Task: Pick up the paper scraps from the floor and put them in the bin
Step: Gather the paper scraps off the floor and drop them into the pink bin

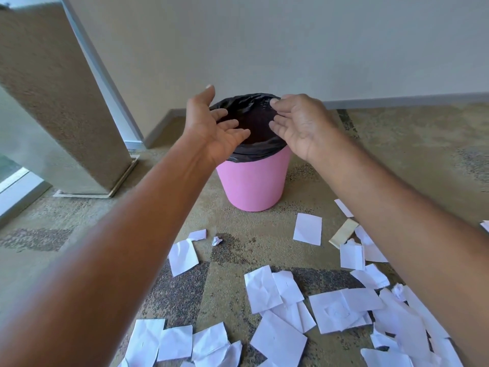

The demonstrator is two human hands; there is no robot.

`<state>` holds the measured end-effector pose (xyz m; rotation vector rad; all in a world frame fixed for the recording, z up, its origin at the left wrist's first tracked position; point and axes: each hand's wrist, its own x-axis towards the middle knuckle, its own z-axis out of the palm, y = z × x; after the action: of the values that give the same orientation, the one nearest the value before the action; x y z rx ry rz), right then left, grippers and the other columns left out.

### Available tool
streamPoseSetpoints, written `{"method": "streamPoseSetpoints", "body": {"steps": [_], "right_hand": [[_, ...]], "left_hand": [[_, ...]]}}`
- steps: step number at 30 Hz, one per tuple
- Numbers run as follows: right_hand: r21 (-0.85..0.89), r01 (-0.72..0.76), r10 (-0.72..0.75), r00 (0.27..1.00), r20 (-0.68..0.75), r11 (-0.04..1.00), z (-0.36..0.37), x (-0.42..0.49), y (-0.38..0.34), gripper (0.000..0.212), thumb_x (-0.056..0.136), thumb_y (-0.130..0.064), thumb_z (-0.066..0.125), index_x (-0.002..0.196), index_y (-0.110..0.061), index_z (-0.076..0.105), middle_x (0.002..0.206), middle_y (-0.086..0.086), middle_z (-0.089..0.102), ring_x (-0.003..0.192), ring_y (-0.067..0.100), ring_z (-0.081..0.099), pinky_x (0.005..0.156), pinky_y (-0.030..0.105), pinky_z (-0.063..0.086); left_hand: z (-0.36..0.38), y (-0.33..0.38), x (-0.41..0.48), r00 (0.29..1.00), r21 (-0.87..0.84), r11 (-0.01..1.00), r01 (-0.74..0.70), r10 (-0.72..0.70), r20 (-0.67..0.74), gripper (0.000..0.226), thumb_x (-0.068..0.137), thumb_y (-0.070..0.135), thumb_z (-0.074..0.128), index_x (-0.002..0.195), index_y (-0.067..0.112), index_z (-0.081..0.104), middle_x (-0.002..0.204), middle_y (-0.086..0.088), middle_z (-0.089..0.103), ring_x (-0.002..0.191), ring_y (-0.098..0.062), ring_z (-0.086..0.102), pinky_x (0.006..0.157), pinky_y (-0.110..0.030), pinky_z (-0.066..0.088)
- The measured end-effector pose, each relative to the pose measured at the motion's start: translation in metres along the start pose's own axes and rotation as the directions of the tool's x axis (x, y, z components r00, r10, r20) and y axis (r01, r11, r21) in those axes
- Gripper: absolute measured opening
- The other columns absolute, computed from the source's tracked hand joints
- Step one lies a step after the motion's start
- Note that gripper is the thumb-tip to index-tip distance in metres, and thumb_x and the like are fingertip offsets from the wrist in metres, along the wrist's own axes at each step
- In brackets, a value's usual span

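Left hand (214,128) and right hand (300,125) hovered over the mouth of the pink bin (254,181) — fingers straight, loosely spread, holding nothing. White paper scraps (263,288) lay scattered on the carpet (79,221) in front of the bin — a black bag (260,152) lined its rim.

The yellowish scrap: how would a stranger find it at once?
Start at the pink bin by the wall. Right of it and nearer the camera, on the carpet, lies the yellowish scrap. Its neighbouring scraps are all white.
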<state>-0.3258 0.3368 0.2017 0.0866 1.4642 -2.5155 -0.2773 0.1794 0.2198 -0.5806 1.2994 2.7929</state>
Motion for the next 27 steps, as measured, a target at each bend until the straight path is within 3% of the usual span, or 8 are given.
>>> {"method": "streamPoseSetpoints", "body": {"steps": [4,8,11,13,17,20,23,27], "right_hand": [[-0.012,0.045,-0.045,0.998,-0.032,0.999,-0.008,-0.003,0.005,0.042,0.094,0.006,0.069,0.135,0.003,0.06,0.127,0.021,0.068,0.128,0.038,0.063,0.108,0.048,0.056],[-0.027,0.09,-0.09,0.995,-0.028,0.996,-0.031,-0.01,0.015,0.026,0.095,0.007,0.064,0.119,0.0,0.069,0.099,0.014,0.074,0.085,0.023,0.077,0.078,0.034,0.065],[-0.069,0.087,-0.09,0.995,-0.038,0.994,-0.056,-0.017,0.028,0.022,0.095,0.006,0.063,0.113,-0.002,0.072,0.087,0.011,0.075,0.069,0.016,0.071,0.064,0.027,0.059],[-0.089,0.056,-0.061,0.996,-0.06,0.994,-0.075,-0.022,0.041,0.021,0.095,0.007,0.063,0.112,-0.002,0.072,0.084,0.011,0.074,0.066,0.015,0.068,0.061,0.026,0.057],[-0.162,-0.058,0.038,0.992,-0.119,0.985,-0.114,-0.032,0.072,0.02,0.096,0.008,0.063,0.112,-0.003,0.071,0.086,0.011,0.073,0.066,0.014,0.065,0.059,0.024,0.056],[-0.295,-0.166,0.134,0.983,-0.124,0.941,-0.141,-0.044,0.1,0.019,0.095,0.007,0.067,0.11,-0.003,0.072,0.087,0.012,0.074,0.066,0.015,0.066,0.06,0.025,0.057],[-0.496,-0.256,0.238,0.966,-0.099,0.83,-0.163,-0.059,0.13,0.018,0.092,0.003,0.074,0.11,-0.003,0.073,0.087,0.012,0.074,0.065,0.014,0.067,0.058,0.025,0.057],[-0.769,-0.273,0.358,0.932,-0.061,0.578,-0.18,-0.074,0.162,0.026,0.087,-0.015,0.085,0.109,-0.012,0.072,0.093,0.013,0.074,0.066,0.017,0.064,0.058,0.028,0.053]], "left_hand": [[-0.007,-0.007,-0.003,0.999,0.002,0.999,-0.047,0.047,-0.002,0.065,0.105,0.041,0.057,0.151,-0.005,0.046,0.148,-0.037,0.051,0.138,-0.054,0.052,0.116,-0.057,0.047],[-0.018,-0.027,-0.012,0.996,0.015,0.997,-0.072,0.072,0.054,0.043,0.104,0.034,0.06,0.124,-0.003,0.067,0.109,-0.021,0.077,0.1,-0.039,0.079,0.093,-0.047,0.064],[-0.033,-0.053,-0.018,0.992,0.256,0.964,-0.073,0.045,0.115,0.033,0.101,0.035,0.062,0.113,0.006,0.073,0.089,-0.011,0.076,0.083,-0.027,0.077,0.077,-0.037,0.065],[-0.049,-0.075,-0.019,0.989,0.458,0.886,-0.071,0.002,0.149,0.032,0.099,0.033,0.065,0.115,0.008,0.072,0.09,-0.008,0.076,0.084,-0.025,0.075,0.075,-0.036,0.063],[-0.093,-0.129,-0.02,0.98,0.793,0.606,-0.06,-0.114,0.161,0.024,0.099,0.026,0.066,0.118,0.012,0.071,0.11,-0.011,0.077,0.095,-0.027,0.074,0.082,-0.037,0.063],[-0.128,-0.167,-0.022,0.958,0.957,0.23,-0.177,-0.182,0.221,0.03,0.096,0.027,0.076,0.124,0.019,0.07,0.118,-0.005,0.074,0.101,-0.021,0.073,0.087,-0.035,0.063],[-0.152,-0.197,-0.026,0.928,0.934,-0.169,-0.314,-0.261,0.265,0.061,0.089,0.037,0.083,0.144,0.024,0.059,0.135,-0.007,0.065,0.112,-0.016,0.063,0.104,-0.038,0.055],[-0.167,-0.222,-0.032,0.928,0.853,-0.39,-0.347,-0.271,0.254,0.082,0.081,0.048,0.087,0.152,0.037,0.047,0.143,-0.002,0.052,0.127,-0.021,0.054,0.106,-0.045,0.052]]}}
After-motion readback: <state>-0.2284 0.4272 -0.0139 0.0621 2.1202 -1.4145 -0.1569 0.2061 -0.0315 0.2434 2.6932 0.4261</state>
